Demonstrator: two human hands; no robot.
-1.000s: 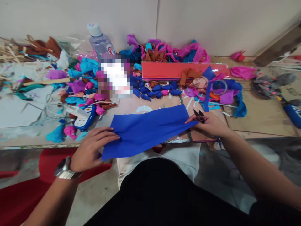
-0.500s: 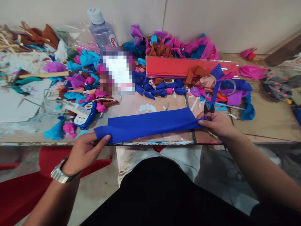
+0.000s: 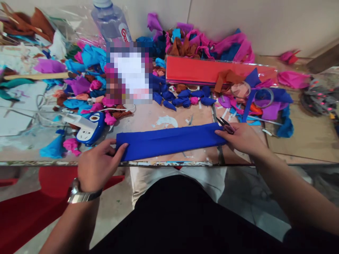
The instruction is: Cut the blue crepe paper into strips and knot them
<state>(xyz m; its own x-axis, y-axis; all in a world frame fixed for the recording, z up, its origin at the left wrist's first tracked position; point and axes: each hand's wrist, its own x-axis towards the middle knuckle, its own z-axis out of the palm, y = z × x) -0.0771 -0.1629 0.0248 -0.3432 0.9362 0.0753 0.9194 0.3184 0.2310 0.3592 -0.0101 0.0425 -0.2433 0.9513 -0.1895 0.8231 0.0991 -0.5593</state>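
A long folded strip of blue crepe paper (image 3: 169, 141) lies at the front edge of the worktable, stretched between my two hands. My left hand (image 3: 102, 164) pinches its left end, thumb on top. At the right end, my right hand (image 3: 239, 138) has its thumb and fingertips on the paper. Tucked in that same hand is a pair of small dark scissors (image 3: 225, 123), blades pointing up and left; the handles are mostly covered by the fingers. Beyond the strip, several small twisted blue paper buds (image 3: 182, 101) lie in a cluster.
A red pack of paper sheets (image 3: 193, 69) lies behind, near two tape rolls (image 3: 264, 97). A blue-and-white power socket (image 3: 90, 129) with cables sits left, below a plastic bottle (image 3: 111, 24). Coloured scraps spread along the wall. A red stool (image 3: 57, 181) stands below, left.
The blue paper's upper layer has been brought flush with the lower one, making a neater, flatter strip. My left hand has shifted its pinch on the end; the scissors' blades now point further left.
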